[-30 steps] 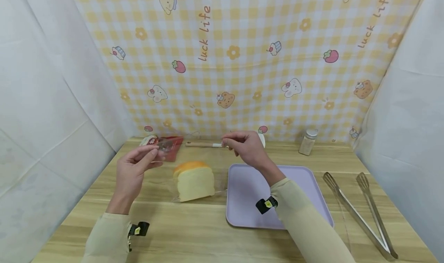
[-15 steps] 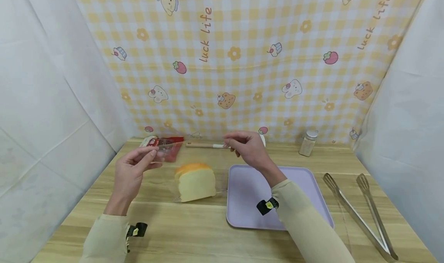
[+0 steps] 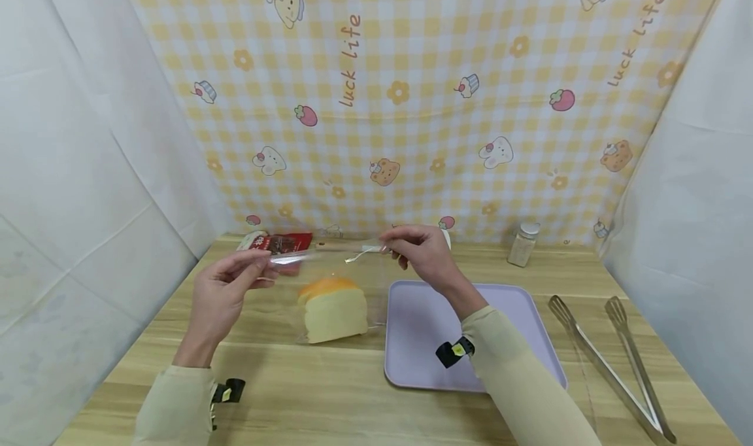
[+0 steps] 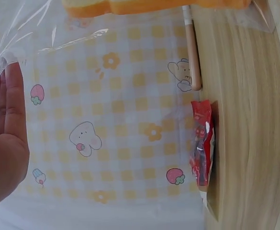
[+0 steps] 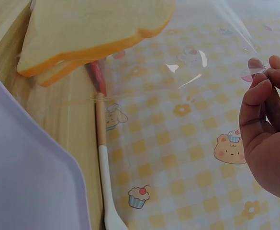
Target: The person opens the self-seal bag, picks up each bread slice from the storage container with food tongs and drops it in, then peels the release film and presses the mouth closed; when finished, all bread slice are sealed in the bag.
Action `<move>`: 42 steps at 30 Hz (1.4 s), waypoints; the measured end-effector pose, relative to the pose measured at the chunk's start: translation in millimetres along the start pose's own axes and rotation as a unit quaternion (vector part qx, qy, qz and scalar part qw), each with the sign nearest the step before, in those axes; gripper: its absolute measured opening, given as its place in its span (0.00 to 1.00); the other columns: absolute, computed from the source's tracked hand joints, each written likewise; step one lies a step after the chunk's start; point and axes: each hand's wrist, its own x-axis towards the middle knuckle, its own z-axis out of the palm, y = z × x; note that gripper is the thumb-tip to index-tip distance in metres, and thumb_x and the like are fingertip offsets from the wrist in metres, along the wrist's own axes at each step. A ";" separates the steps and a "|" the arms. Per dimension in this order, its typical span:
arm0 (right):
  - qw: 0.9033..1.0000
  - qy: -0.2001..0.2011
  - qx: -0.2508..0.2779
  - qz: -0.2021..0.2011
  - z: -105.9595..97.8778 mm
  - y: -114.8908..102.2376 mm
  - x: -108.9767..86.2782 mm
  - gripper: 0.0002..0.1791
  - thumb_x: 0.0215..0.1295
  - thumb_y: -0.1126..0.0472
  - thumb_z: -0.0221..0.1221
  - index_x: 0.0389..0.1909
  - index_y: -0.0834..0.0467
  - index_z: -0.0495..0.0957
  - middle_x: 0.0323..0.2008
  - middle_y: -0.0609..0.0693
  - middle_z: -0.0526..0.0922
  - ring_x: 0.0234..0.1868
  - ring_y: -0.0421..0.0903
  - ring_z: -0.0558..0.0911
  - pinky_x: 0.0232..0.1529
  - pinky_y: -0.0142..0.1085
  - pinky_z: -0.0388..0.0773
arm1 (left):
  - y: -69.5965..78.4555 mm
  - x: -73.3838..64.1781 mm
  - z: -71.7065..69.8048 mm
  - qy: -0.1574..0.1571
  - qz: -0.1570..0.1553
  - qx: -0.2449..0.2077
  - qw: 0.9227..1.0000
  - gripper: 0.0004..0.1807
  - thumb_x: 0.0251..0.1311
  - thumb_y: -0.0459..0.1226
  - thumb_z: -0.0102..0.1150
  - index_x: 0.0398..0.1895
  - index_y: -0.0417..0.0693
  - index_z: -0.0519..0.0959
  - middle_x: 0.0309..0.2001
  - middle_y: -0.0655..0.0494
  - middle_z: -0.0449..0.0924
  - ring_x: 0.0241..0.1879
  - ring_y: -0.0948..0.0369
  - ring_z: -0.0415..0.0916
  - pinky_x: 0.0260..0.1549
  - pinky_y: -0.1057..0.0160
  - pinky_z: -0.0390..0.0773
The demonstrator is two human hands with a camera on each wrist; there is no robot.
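A clear plastic bag (image 3: 376, 289) stretches between my two hands with slices of bread (image 3: 335, 314) inside it, low in the bag. The left hand (image 3: 226, 295) pinches the bag's upper left corner between thumb and fingers. At the upper right corner, the right hand (image 3: 425, 253) pinches the film the same way. In the right wrist view the bread (image 5: 96, 28) shows as at least two slices with orange crust. The left wrist view catches only the crust edge of the bread (image 4: 154, 5) at the top. Glare runs along the bag's upper edge.
A lilac tray (image 3: 435, 367) lies right of the bag, with metal tongs (image 3: 618, 367) beyond it. Behind stand a spice jar (image 3: 522, 244) and a red packet (image 3: 288, 242). A wooden-handled white utensil (image 5: 102, 139) lies at the back by the checked cloth (image 3: 412, 125).
Both hands stay nearly in place, still pinching the bag. Its upper edge has shifted slightly and now catches more glare. The whole head view has drifted slightly downward.
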 end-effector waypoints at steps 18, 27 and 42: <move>1.000 -0.026 -0.016 0.000 -4.6 -0.2 -2.2 0.10 0.76 0.71 0.55 0.39 0.72 0.83 0.34 0.45 0.84 0.31 0.42 0.77 0.28 0.32 0.78 | -1.5 -0.6 2.8 -0.001 -0.003 0.046 0.999 0.09 0.75 0.23 0.53 0.45 0.23 0.82 0.35 0.58 0.89 0.32 0.64 0.89 0.35 0.63 0.88; 0.998 -0.051 -0.034 0.002 -9.4 -1.5 -2.1 0.09 0.78 0.69 0.55 0.40 0.69 0.81 0.38 0.55 0.85 0.34 0.41 0.81 0.30 0.34 0.81 | 1.8 -2.1 4.5 -0.017 0.018 0.051 0.998 0.09 0.75 0.24 0.54 0.44 0.21 0.81 0.35 0.58 0.90 0.34 0.64 0.90 0.35 0.63 0.88; 0.991 -0.080 -0.089 0.051 -14.9 -4.7 -2.8 0.09 0.76 0.61 0.60 0.44 0.60 0.88 0.47 0.51 0.88 0.60 0.52 0.84 0.55 0.44 0.83 | 3.9 -5.1 4.6 -0.027 0.044 0.051 0.997 0.09 0.75 0.23 0.53 0.44 0.25 0.84 0.40 0.57 0.91 0.35 0.62 0.91 0.36 0.64 0.88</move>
